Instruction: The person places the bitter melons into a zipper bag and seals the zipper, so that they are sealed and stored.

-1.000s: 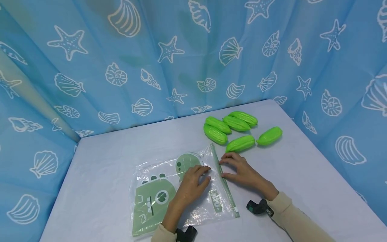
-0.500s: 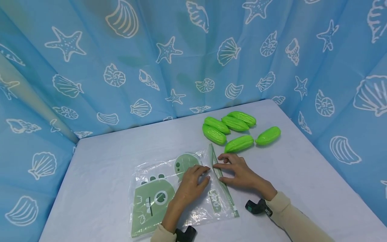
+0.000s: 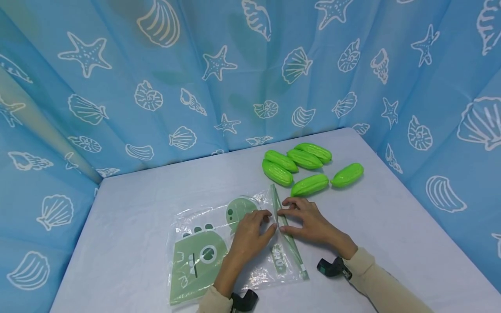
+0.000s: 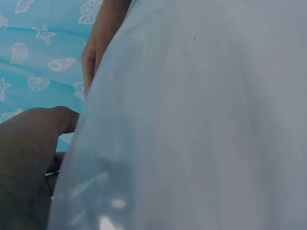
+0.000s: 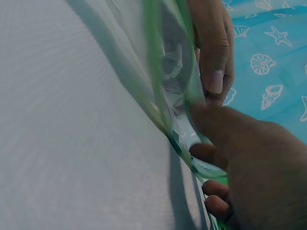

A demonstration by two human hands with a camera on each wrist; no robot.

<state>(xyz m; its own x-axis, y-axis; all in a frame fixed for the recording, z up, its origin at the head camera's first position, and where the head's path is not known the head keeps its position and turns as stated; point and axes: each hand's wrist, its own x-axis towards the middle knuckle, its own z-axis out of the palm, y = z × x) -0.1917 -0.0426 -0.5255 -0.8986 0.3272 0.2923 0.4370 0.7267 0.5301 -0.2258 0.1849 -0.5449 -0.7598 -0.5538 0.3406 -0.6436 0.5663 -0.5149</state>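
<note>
A clear zip bag [image 3: 258, 278] with green cartoon prints lies flat on the table, its green zip edge [image 3: 296, 250] on the right. My right hand [image 3: 311, 221] pinches that edge near its middle. In the right wrist view, the bag's mouth [image 5: 175, 72] gapes a little, with the thumb at the rim and a fingertip at the gap. My left hand [image 3: 248, 234] rests on the bag's printed face just left of the zip, fingers loosely bent and thumb toward the edge. In the left wrist view, the clear plastic [image 4: 105, 158] covers part of that hand.
Several glossy green ridged fruits or vegetables lie beyond the right hand, the nearest green piece [image 3: 310, 185] just off the bag's top corner. A white-covered table [image 3: 129, 226] bears everything. Blue shell-print curtains [image 3: 235, 87] hang around its back and sides.
My right hand has moved slightly left, from beside the zip edge onto it, and the edge now bends and lifts there. My left thumb has shifted right toward the edge.
</note>
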